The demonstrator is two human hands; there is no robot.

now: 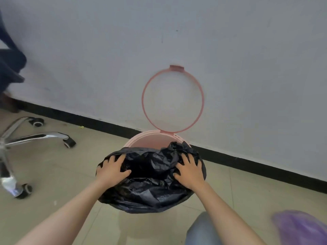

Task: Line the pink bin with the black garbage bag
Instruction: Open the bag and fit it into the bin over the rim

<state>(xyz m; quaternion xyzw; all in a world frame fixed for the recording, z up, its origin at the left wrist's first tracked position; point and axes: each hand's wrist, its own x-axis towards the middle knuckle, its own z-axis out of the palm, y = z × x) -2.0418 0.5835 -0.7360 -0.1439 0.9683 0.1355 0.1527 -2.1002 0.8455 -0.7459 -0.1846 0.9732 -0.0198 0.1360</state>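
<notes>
Crinkled black plastic garbage bag is draped over the round pink plastic bin — pressed down beneath left hand and right hand, fingers spread flat.

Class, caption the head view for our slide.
Both hands, left and right, spread a crinkled black garbage bag over the round pink bin.

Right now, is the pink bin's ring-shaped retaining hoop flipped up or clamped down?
Flipped up: the pink ring-shaped hoop stands against the wall, above the pink bin.
</notes>
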